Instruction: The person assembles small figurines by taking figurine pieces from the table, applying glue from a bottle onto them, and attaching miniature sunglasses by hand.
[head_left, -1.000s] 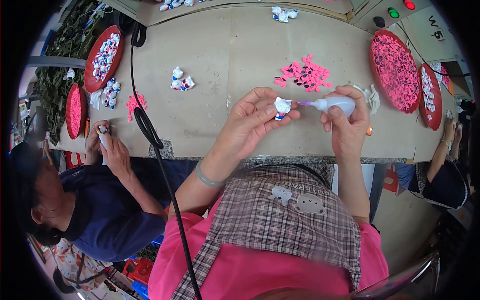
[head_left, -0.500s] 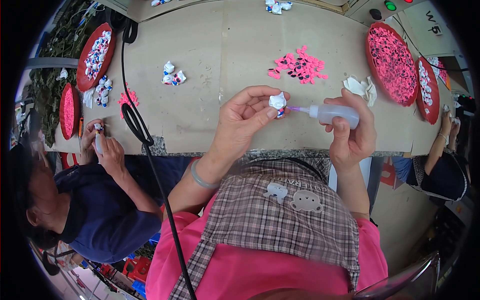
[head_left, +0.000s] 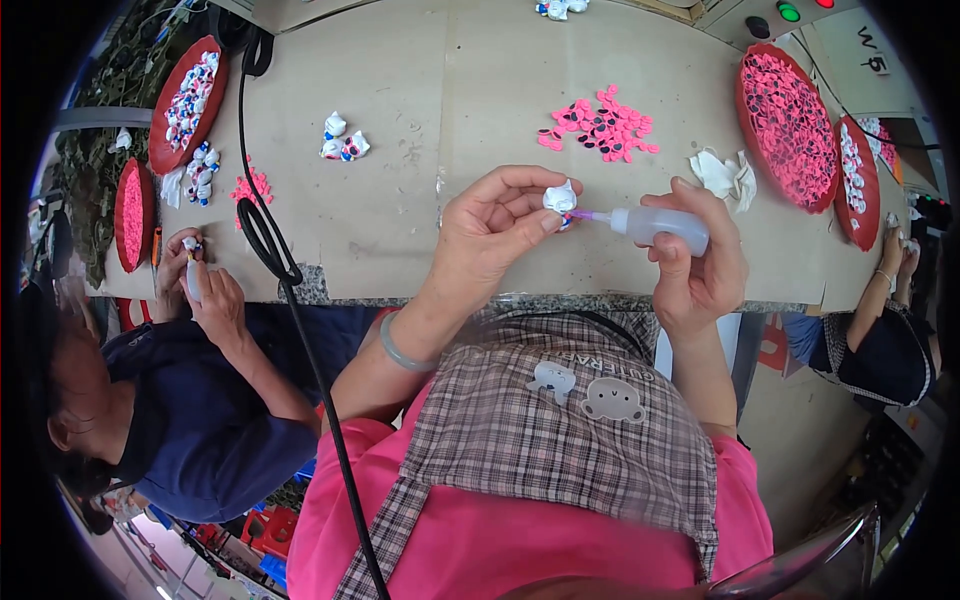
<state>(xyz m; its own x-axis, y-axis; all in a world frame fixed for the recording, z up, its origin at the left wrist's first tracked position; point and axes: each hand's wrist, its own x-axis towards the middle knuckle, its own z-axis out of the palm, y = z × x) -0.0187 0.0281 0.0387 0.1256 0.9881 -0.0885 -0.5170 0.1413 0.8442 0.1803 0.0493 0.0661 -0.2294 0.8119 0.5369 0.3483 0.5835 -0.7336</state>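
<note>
White figurine [head_left: 561, 196] pinched in left hand [head_left: 490, 235]; right hand [head_left: 700, 270] grips glue bottle [head_left: 660, 227]; red trays [head_left: 790, 125] hold pink pieces.

Red trays [head_left: 790, 175] of pink pieces — pink heap [head_left: 600, 125] between — on table [head_left: 420, 220].

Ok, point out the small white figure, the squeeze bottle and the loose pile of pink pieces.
small white figure [head_left: 561, 197], head view, on its white top between the fingertips.
squeeze bottle [head_left: 668, 228], head view, on its translucent body.
loose pile of pink pieces [head_left: 600, 125], head view, on the middle of the heap.
</note>
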